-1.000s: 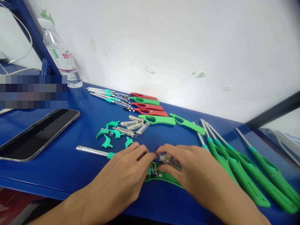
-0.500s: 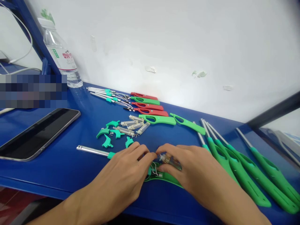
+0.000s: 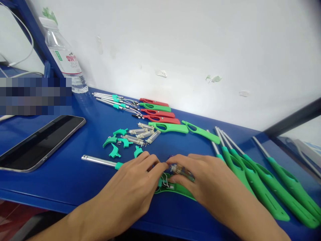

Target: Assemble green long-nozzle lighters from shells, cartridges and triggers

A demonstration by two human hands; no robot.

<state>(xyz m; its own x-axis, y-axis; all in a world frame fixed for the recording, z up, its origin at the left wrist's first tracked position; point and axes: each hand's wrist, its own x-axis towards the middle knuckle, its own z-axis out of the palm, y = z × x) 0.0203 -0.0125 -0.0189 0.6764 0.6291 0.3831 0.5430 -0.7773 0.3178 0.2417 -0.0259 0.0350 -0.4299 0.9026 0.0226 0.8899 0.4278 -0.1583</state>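
My right hand (image 3: pixel 200 177) is closed on a clear fuel tank (image 3: pixel 182 171), held tilted just above an open green lighter half-shell (image 3: pixel 182 190). White wires (image 3: pixel 165 180) and a teal trigger piece show inside that shell. My left hand (image 3: pixel 135 180) has its thumb and forefinger pinched at the tank's left end, over the shell; whatever lies between those fingertips is hidden. A metal lighter tube (image 3: pixel 99 160) with a teal collar runs out leftward from under the left hand. Just beyond the hand lies a loose teal trigger (image 3: pixel 138 151).
Several clear tanks (image 3: pixel 145 134) and teal triggers (image 3: pixel 114 151) lie behind my hands. Red and green half-shells (image 3: pixel 160 119) and wired metal tubes (image 3: pixel 112 100) line the wall. Assembled green lighters (image 3: pixel 263 177) lie right. A phone (image 3: pixel 42 142) and water bottle (image 3: pixel 65 57) stand left.
The clear tank in my right hand has tipped very slightly. Both hands otherwise keep almost the same place over the green shell, and the things around them have not moved.
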